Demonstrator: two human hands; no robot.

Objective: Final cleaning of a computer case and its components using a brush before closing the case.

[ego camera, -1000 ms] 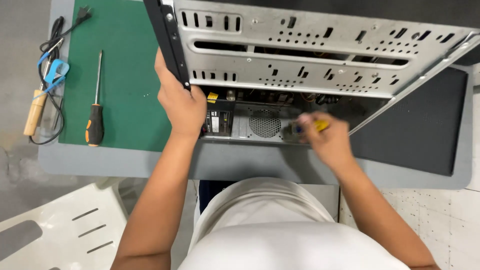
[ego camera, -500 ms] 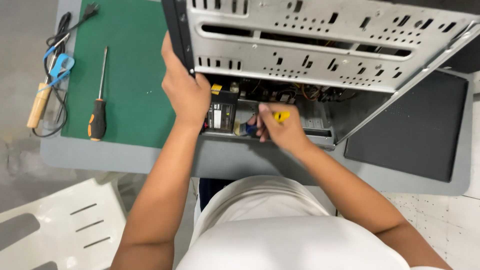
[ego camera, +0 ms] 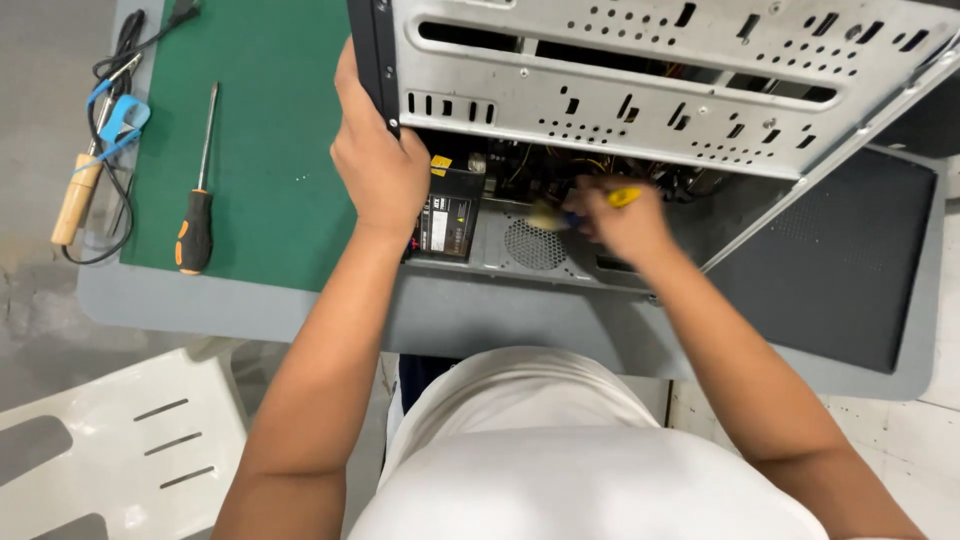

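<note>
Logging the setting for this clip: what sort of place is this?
Most likely an electronics or computer repair bench: an opened computer case on a grey table, a green work mat, a screwdriver and a wooden-handled soldering iron.

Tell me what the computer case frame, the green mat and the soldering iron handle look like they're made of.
Computer case frame: bare sheet metal, probably steel; dull silver with punched slots and holes. Green mat: seemingly rubber or vinyl; flat, matte, evenly coloured. Soldering iron handle: probably wood; pale tan, rounded, though too small to show grain.
</note>
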